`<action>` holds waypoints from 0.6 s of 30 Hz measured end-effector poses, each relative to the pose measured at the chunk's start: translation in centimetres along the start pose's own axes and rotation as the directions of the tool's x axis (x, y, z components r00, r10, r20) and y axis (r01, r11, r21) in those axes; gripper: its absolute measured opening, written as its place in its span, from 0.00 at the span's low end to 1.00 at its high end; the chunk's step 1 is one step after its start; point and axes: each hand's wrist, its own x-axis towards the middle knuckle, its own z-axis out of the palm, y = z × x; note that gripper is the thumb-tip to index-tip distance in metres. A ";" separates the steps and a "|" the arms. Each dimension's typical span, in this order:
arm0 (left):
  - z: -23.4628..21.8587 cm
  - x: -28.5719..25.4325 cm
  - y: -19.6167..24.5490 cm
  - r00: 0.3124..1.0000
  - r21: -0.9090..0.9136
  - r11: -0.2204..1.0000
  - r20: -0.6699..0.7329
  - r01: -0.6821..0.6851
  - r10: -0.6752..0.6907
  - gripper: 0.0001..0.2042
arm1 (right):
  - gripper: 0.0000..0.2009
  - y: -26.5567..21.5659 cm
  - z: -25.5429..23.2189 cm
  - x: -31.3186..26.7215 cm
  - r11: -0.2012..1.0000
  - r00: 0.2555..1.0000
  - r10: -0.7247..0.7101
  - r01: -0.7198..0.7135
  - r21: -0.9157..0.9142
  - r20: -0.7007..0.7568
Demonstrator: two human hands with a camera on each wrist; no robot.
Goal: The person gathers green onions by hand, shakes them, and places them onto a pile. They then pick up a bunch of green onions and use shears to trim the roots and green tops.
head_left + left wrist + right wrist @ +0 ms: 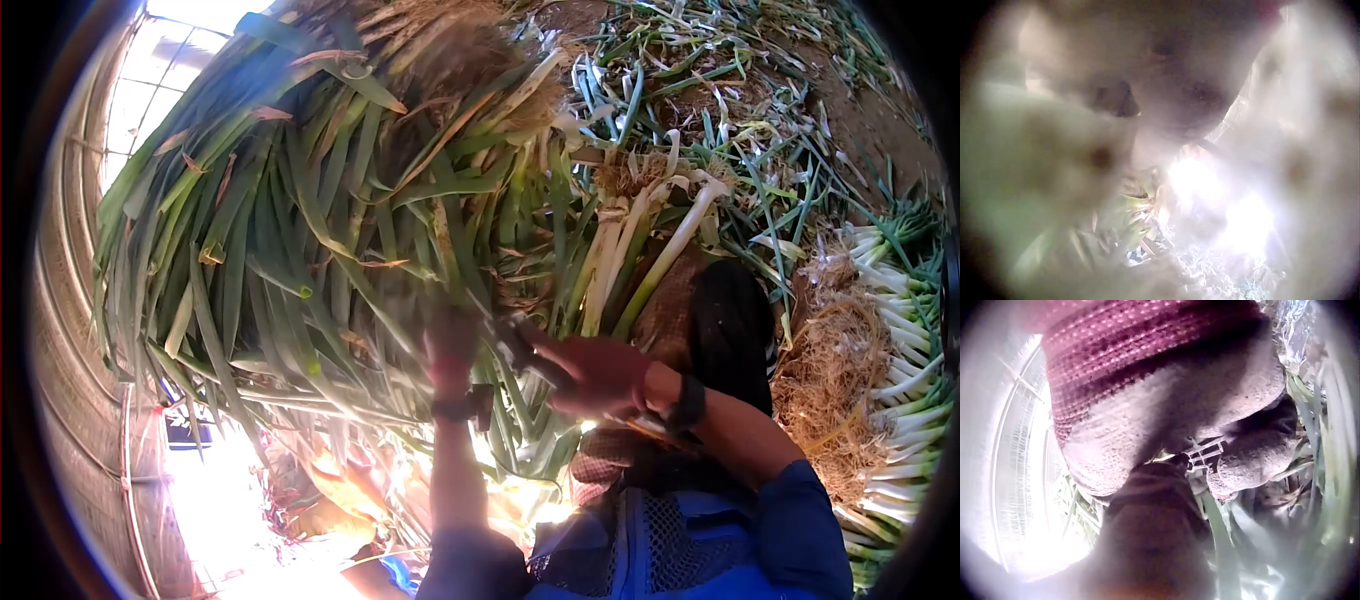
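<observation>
A large heap of leeks [260, 300] with long flat green leaves lies across the head view, on its left and middle. My gloved left hand [450, 345], blurred by motion, is among the leaves at the heap's near side. The left wrist view is hazy, with the glove [1172, 81] above a pale green blur. In a maroon glove with a grey coating, my right hand [595, 375] is just to its right, by the leaves. The right wrist view has its fingers [1254, 462] curled toward the thumb, around a small pale ladder-shaped piece [1207, 453].
Leeks with white shafts [655, 250] and roots stick up beside a dark trouser leg [735, 315]. At the right lies a row of leeks [905, 390], roots [835, 370] inward. Leaf scraps [720, 60] cover the ground behind. A ribbed translucent wall [75, 330] curves along the left.
</observation>
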 end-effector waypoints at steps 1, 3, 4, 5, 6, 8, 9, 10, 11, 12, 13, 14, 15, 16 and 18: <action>0.0 -0.5 0.2 0.994 -0.094 0.990 0.048 0.107 -0.103 0.14 | 0.48 -0.8 -0.7 0.7 1.000 1.000 -0.001 0.001 0.000 0.003; 0.3 -1.3 0.3 0.984 -0.204 0.963 0.058 0.177 -0.169 0.15 | 0.48 -2.4 -2.7 2.2 0.979 0.984 0.177 -0.173 0.112 -0.031; 0.6 -1.6 -0.4 0.971 -0.314 0.919 0.078 0.240 -0.227 0.15 | 0.48 -2.2 -3.2 3.3 0.980 0.984 0.173 -0.169 0.109 -0.031; 0.9 -1.5 -1.3 0.996 -0.120 0.991 0.072 0.064 -0.055 0.13 | 0.48 -1.6 -3.5 4.6 0.994 0.987 0.111 -0.109 0.023 -0.117; 0.2 -1.8 -0.2 0.996 -0.120 0.991 0.071 0.064 -0.056 0.13 | 0.48 -1.4 -3.9 5.5 0.996 0.979 0.043 -0.057 -0.066 -0.197; -1.7 -2.5 3.4 0.935 -0.338 0.874 0.189 0.349 -0.300 0.12 | 0.47 -1.7 -5.4 6.6 0.998 0.974 0.045 -0.056 -0.041 -0.224; -1.2 -2.7 2.8 0.935 -0.338 0.874 0.189 0.349 -0.300 0.12 | 0.47 -1.8 -5.7 6.8 0.998 0.967 0.048 -0.054 -0.017 -0.251; -0.3 -3.1 1.5 0.959 -0.288 0.918 0.161 0.273 -0.235 0.12 | 0.47 -1.6 -5.6 6.7 0.998 0.967 0.048 -0.054 -0.017 -0.250; 0.6 -3.3 0.1 0.977 -0.236 0.952 0.136 0.195 -0.166 0.11 | 0.47 -1.2 -5.4 6.6 1.000 0.960 0.018 -0.024 -0.020 -0.281; 1.4 -3.4 -1.0 0.976 -0.238 0.951 0.137 0.196 -0.167 0.11 | 0.46 -0.8 -5.2 6.3 1.000 0.951 -0.013 0.005 -0.025 -0.310; 2.0 -3.6 -1.9 0.996 -0.309 0.949 0.076 0.060 -0.039 0.11 | 0.46 -1.1 -5.0 5.2 1.000 0.953 -0.011 0.004 -0.025 -0.304; 2.5 -3.9 -2.9 0.996 -0.369 0.926 0.007 -0.078 0.087 0.11 | 0.47 -1.4 -4.7 3.5 0.999 0.982 0.030 -0.034 -0.020 -0.185; 2.1 -4.1 -2.3 0.997 -0.371 0.926 0.010 -0.071 0.081 0.11 | 0.47 -1.4 -4.0 1.9 0.997 0.995 0.072 -0.073 -0.019 -0.062; 1.1 -4.2 -0.7 0.997 -0.360 0.931 0.071 0.057 -0.033 0.11 | 0.47 -0.4 -2.5 0.5 0.999 0.999 0.036 -0.036 0.000 -0.034; -0.3 -4.3 1.2 0.980 -0.343 0.921 0.130 0.185 -0.149 0.11 | 0.47 1.5 0.7 -2.0 1.000 1.000 -0.001 0.001 0.019 -0.006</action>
